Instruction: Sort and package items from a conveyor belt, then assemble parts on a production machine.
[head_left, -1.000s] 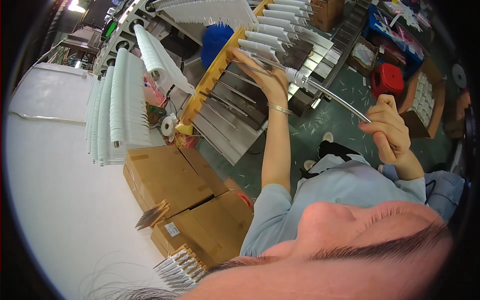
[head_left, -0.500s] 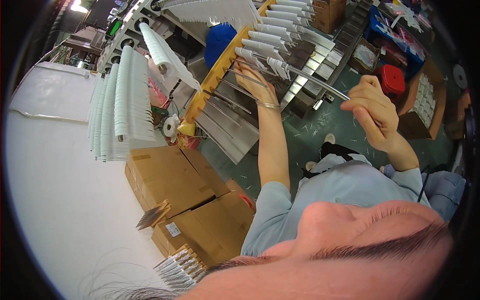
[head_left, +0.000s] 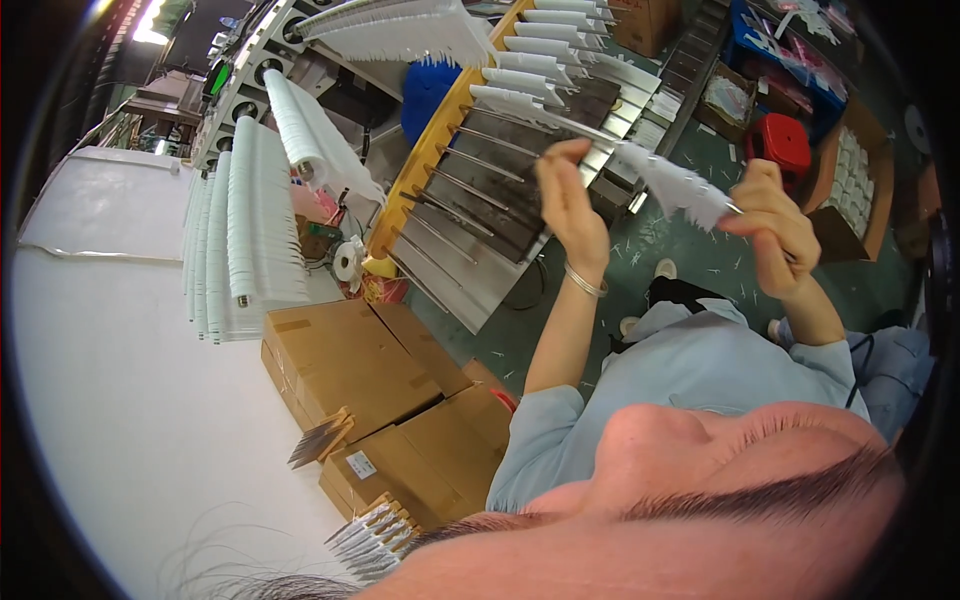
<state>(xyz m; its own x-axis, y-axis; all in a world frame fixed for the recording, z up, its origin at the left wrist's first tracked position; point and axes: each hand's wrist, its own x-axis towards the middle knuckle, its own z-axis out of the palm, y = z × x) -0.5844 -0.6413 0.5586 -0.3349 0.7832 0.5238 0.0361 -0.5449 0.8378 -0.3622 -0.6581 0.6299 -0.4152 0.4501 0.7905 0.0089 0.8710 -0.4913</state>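
Note:
My right hand [head_left: 775, 225] is closed round the near end of a metal rod [head_left: 580, 128]. A bunch of thin white strips [head_left: 675, 185] hangs along the rod close to this hand. My left hand [head_left: 575, 205], slightly blurred, is raised just below the rod with its fingers apart and nothing visible in it. Beyond it stands a yellow rack [head_left: 425, 150] with metal prongs. Its lower prongs are bare, while the upper ones carry white strip stacks [head_left: 530, 65]. The rod's far end comes close to the lowest stack [head_left: 508, 103].
At the left, rolls of white strips [head_left: 262, 220] hang from a machine [head_left: 240, 95] beside a white surface [head_left: 110, 380]. Cardboard boxes [head_left: 350, 365] stand below. Rightward are a red stool [head_left: 778, 143], a carton of white rolls [head_left: 850, 190] and a blue crate [head_left: 745, 35].
My left hand has left the rack's lower prongs and moved right and nearer. White strips have slid along the rod to my right hand, which has shifted slightly right and nearer.

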